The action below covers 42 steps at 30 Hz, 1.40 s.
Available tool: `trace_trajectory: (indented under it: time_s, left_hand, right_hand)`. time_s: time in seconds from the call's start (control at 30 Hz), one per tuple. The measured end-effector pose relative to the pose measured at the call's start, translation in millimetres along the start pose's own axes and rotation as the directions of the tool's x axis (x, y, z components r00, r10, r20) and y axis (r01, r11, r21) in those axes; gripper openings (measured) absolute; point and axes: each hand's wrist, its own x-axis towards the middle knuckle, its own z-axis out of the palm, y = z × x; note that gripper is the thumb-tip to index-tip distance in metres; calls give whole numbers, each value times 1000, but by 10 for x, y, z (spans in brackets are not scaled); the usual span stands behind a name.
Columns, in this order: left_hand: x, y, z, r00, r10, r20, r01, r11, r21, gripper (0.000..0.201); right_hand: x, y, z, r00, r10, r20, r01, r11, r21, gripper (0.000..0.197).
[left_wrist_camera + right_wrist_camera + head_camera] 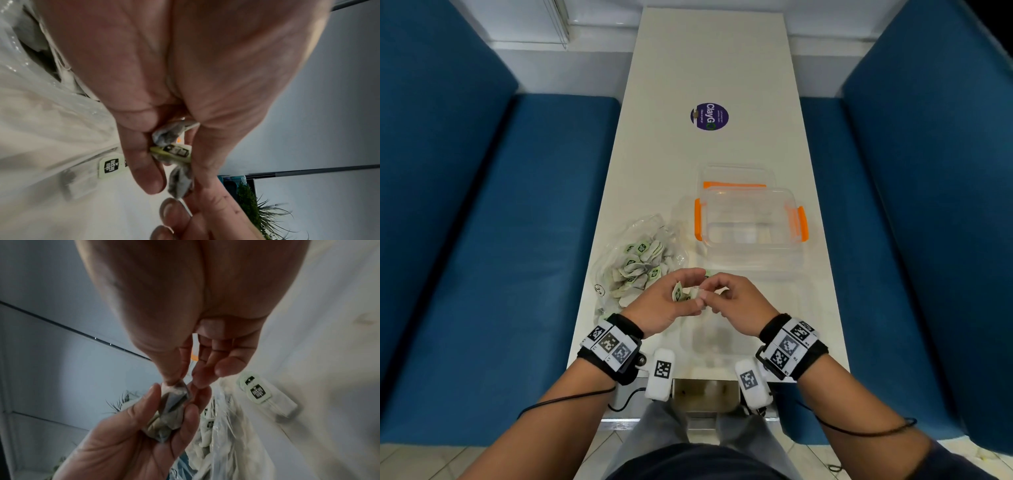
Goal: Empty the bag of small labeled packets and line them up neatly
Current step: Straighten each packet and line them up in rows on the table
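Observation:
A clear plastic bag (633, 260) with several white packets bearing green labels lies on the table's left side, just beyond my left hand (688, 291). That hand grips a small bunch of packets (678, 294), seen close up in the left wrist view (174, 152). My right hand (710, 291) meets it and pinches the top corner of one packet (170, 407) between thumb and forefinger (199, 382). One loose packet (267, 395) lies flat on the table under the hands, also seen in the left wrist view (82, 178).
A clear container (751, 219) with orange clips stands beyond the hands on the right, its lid (736, 178) behind it. A purple round sticker (709, 116) is farther up the narrow white table (654, 154). Blue benches (517, 240) flank both sides.

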Motion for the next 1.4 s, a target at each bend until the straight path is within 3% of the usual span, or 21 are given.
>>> trace_trajectory:
  time_s: [0.2, 0.37, 0.57, 0.67, 0.73, 0.8, 0.93, 1.0, 1.07, 1.2, 1.4]
  left_hand:
    - [90, -2, 16, 982, -58, -182, 41, 995, -96, 34]
    - [167, 45, 29, 964, -22, -266, -20, 987, -157, 32]
    - [203, 147, 52, 948, 57, -312, -84, 994, -71, 33]
    - [203, 162, 52, 954, 84, -287, -94, 995, -21, 33]
    - [198, 166, 67, 959, 93, -267, -99, 995, -9, 32]
    - [191, 166, 84, 962, 94, -257, -102, 995, -20, 31]
    - [195, 131, 56, 944, 72, -322, -94, 994, -51, 24]
    - [182, 104, 23, 937, 22, -348, -63, 992, -106, 23]
    - [152, 72, -16, 944, -60, -324, -2, 983, -186, 25]
    - [79, -43, -86, 957, -236, -170, 145, 892, -428, 30]
    - [-16, -194, -137, 946, -316, -72, 250, 854, -457, 40]
  right_hand:
    - [19, 11, -119, 993, 40, -110, -20, 984, 176, 10]
    - [-26, -7, -143, 994, 83, -70, -65, 970, 233, 12]
    - [-54, -19, -169, 1000, 17, 14, -19, 995, 95, 18]
    - [-54, -41, -169, 998, -68, -4, 67, 996, -63, 2]
    - [-37, -31, -145, 994, -109, -3, 108, 986, -129, 27]
    - [-10, -2, -127, 995, -93, -29, 88, 987, -136, 39]
    - [76, 179, -140, 993, -8, -118, -4, 995, -103, 19]
    - [156, 368, -166, 983, 84, -162, -103, 988, -111, 32]
    - [214, 552, -149, 976, 161, -147, -185, 968, -167, 39]
    - [272, 785, 4, 962, 260, -80, -272, 921, -278, 34]
    - [377, 862, 196, 958, 268, -100, -286, 899, -333, 22]
